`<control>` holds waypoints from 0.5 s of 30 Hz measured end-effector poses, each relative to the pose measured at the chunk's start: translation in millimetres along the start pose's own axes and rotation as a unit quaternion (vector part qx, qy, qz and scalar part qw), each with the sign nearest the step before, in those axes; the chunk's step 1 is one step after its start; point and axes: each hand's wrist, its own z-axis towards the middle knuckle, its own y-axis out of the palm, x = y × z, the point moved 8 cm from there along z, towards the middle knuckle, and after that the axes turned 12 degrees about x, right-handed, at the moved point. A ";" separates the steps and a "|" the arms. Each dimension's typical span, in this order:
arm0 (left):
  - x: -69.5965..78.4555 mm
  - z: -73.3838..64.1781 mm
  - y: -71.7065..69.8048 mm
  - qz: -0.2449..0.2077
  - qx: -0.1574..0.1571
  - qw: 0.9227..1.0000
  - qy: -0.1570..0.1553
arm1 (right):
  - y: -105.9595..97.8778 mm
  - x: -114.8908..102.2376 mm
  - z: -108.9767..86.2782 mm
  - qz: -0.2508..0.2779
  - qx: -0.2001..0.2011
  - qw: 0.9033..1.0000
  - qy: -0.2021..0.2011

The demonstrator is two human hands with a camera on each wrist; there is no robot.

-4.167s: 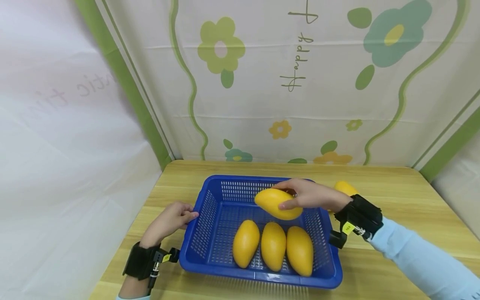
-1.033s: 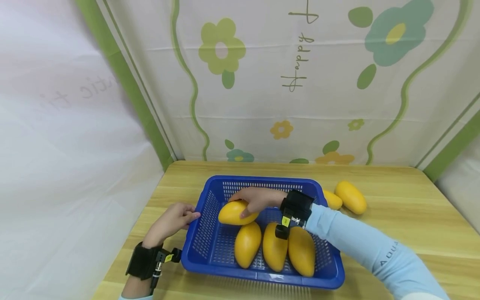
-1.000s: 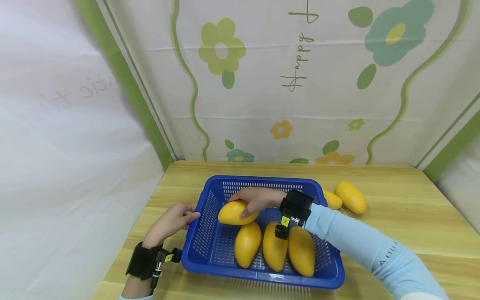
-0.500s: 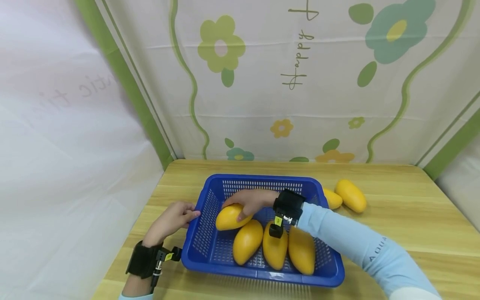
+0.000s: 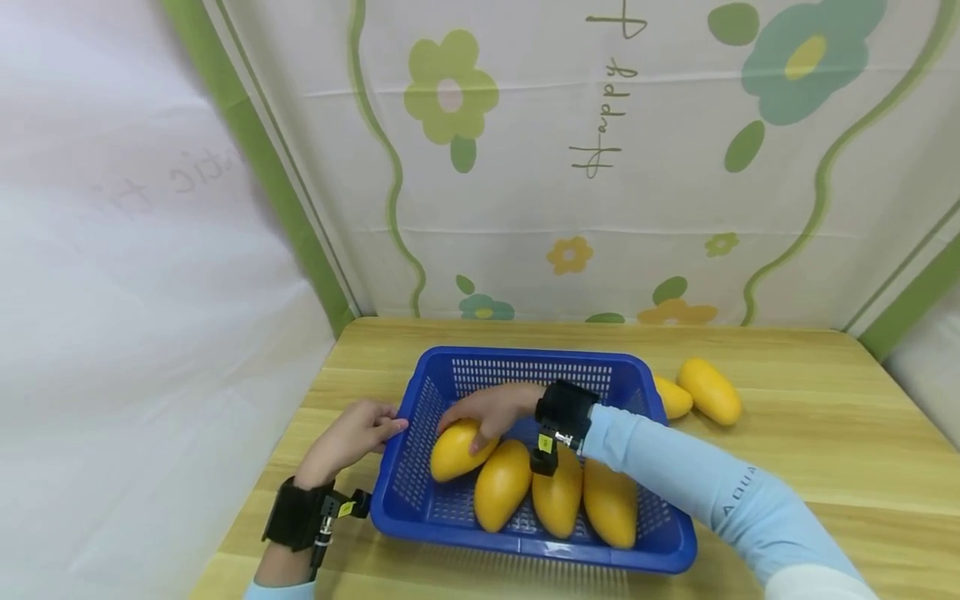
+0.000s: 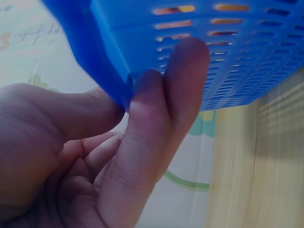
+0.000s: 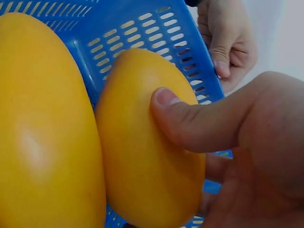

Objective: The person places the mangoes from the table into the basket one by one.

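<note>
A blue plastic basket (image 5: 525, 547) with slotted walls stands on the wooden table. My left hand (image 5: 351, 437) pinches its left rim, thumb on the rim and fingers against the outer wall (image 6: 237, 57) in the left wrist view. Inside the basket, my right hand (image 5: 487, 412) grips a yellow mango (image 5: 452, 457) near the left wall. The right wrist view shows the thumb pressed on this mango (image 7: 142, 137), with the other fingers partly hidden behind it. Three more mangoes lie in a row beside it: a tilted one (image 5: 502, 486), a middle one (image 5: 557, 502) and a right one (image 5: 611, 507).
Right of the basket, two mangoes lie on the table (image 5: 795, 450): one far mango (image 5: 711, 392) and one partly hidden by the basket rim (image 5: 673, 397). A flowered curtain (image 5: 525, 200) hangs behind the table, and a white curtain (image 5: 150, 333) hangs at the left.
My right hand has carried its mango from the basket's right side to the left and lowered it. The neighbouring mango has tilted. My left hand stays on the rim.
</note>
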 end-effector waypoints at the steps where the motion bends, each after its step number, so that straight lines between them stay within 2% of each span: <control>1: -0.3 0.4 0.4 0.000 -0.001 1.000 0.000 | 1.8 0.2 1.5 0.004 -0.004 1.000 -0.002; 8: -3.1 2.1 1.6 0.005 -0.001 1.000 -0.006 | 14.7 -2.8 8.8 0.019 -0.048 0.998 -0.030; 15: -4.3 3.7 0.5 0.011 0.005 1.000 -0.008 | 26.0 -5.7 11.8 -0.020 -0.086 0.995 -0.045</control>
